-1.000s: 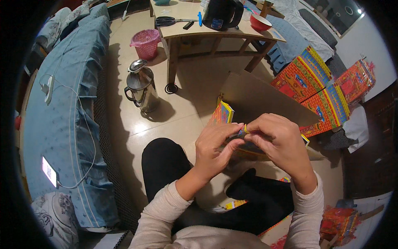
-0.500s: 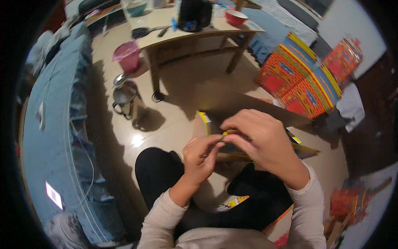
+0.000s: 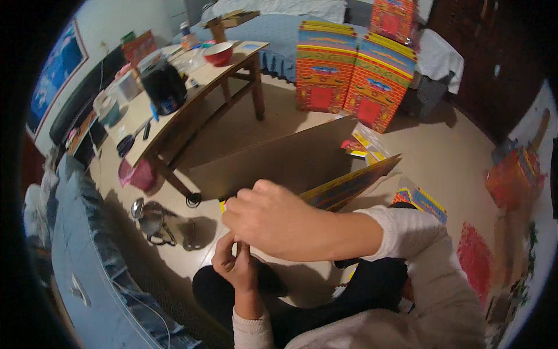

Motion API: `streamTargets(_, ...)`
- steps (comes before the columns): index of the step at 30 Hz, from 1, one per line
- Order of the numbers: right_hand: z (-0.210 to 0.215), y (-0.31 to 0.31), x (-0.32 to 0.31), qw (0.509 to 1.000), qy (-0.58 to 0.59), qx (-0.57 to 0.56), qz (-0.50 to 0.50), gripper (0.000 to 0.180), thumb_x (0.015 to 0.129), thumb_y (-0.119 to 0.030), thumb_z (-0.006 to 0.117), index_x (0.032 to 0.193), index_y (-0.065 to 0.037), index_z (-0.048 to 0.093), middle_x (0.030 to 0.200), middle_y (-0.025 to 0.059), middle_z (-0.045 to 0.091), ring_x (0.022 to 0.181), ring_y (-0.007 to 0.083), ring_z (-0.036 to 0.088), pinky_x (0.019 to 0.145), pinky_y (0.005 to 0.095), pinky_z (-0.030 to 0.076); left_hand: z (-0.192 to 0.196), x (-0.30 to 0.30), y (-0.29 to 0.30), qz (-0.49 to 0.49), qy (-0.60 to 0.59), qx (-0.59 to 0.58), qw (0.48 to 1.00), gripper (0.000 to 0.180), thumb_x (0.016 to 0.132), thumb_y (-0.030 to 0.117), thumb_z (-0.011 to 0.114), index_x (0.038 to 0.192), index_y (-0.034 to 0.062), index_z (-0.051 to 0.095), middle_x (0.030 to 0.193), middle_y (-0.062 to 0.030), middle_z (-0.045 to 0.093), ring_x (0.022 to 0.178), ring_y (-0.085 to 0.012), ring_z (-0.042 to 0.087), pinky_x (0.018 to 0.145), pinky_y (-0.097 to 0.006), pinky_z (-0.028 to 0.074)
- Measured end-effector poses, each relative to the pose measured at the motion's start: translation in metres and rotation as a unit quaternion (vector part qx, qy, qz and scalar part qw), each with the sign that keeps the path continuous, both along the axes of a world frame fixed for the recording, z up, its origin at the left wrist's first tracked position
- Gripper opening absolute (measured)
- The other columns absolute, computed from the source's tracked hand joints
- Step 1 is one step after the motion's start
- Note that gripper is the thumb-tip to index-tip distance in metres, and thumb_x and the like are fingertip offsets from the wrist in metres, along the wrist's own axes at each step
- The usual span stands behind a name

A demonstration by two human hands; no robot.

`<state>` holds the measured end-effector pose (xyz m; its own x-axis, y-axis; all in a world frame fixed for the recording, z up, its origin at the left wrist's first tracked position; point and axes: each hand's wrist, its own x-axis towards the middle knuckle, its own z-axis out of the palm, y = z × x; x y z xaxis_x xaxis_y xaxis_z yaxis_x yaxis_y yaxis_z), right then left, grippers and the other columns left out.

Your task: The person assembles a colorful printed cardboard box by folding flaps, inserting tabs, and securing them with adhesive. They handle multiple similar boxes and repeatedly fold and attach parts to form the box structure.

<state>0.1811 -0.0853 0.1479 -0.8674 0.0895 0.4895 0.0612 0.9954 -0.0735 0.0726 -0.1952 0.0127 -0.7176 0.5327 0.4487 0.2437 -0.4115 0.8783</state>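
My right hand [image 3: 273,224] reaches across in front of me, fingers curled over the near edge of a large folded cardboard sheet [image 3: 290,160], brown inside with a colourful printed outer face [image 3: 349,186]. My left hand [image 3: 235,264] sits just beneath it, fingers pinched together at the same edge. What lies between the fingers is hidden by my right hand. I sit on the floor with legs in black trousers [image 3: 325,302] and cream sleeves.
Two assembled colourful paper houses [image 3: 351,72] stand beyond the sheet. A wooden table [image 3: 192,93] holds a black kettle [image 3: 164,87] and red bowl [image 3: 218,53]. A metal kettle [image 3: 152,218] and pink basket [image 3: 138,174] are at left, beside a blue sofa [image 3: 87,273].
The view has swung sharply, turning toward the table and paper houses. My hands stay together at the cardboard's edge, with the right hand now lying over the left.
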Motion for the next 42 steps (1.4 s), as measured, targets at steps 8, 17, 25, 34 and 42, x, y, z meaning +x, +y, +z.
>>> streamTargets(8,-0.017,-0.002,-0.004,0.997,0.071,-0.007,-0.01,0.006,0.078,-0.016,0.064,0.078,-0.01,0.063,0.08,0.0026,0.061,0.083,0.0187,0.061,0.076,0.0329,0.045,0.008,0.005,0.01,-0.005,0.008,0.008,1.0,0.008,0.086,-0.006,0.063,0.092,-0.0012,0.061,0.089,-0.0026,0.065,0.082,-0.0095,0.058,0.077,-0.023,0.045)
streamTargets(17,0.001,0.029,0.119,0.94,0.296,0.024,-0.167,0.024,0.093,-0.012,0.057,0.116,-0.005,0.06,0.115,0.0118,0.061,0.113,0.0264,0.059,0.101,0.0416,0.043,0.0,0.0,0.01,0.031,0.027,0.011,0.999,0.012,0.098,0.01,0.064,0.103,-0.0011,0.06,0.104,-0.0093,0.067,0.09,-0.0147,0.061,0.085,-0.028,0.049)
streamTargets(25,-0.112,0.066,0.188,0.674,0.51,-0.439,-0.304,0.021,0.1,-0.013,0.06,0.116,0.001,0.058,0.104,0.0079,0.059,0.095,0.0175,0.057,0.089,0.0307,0.047,0.002,0.012,0.018,0.057,0.081,0.014,0.995,0.025,0.101,0.013,0.06,0.121,-0.0002,0.053,0.116,-0.011,0.064,0.105,-0.0191,0.06,0.096,-0.034,0.045)
streamTargets(34,-0.123,0.067,0.197,0.718,0.484,-0.427,-0.261,0.016,0.097,0.002,0.054,0.112,0.001,0.058,0.111,0.0089,0.058,0.106,0.0162,0.056,0.097,0.0273,0.042,0.112,0.102,0.055,0.058,0.486,-0.087,0.868,0.047,0.089,0.016,0.071,0.132,0.0021,0.055,0.13,-0.0142,0.06,0.127,-0.0312,0.053,0.109,-0.044,0.037)
streamTargets(42,-0.138,0.06,0.196,0.695,0.502,-0.484,-0.176,0.036,0.091,0.017,0.046,0.12,-0.001,0.056,0.115,0.009,0.059,0.111,0.0158,0.057,0.098,0.0269,0.043,0.139,0.181,0.127,-0.109,0.584,-0.233,0.77,0.03,0.077,0.016,0.078,0.106,0.0099,0.071,0.096,-0.0102,0.073,0.092,-0.03,0.069,0.088,-0.04,0.049)
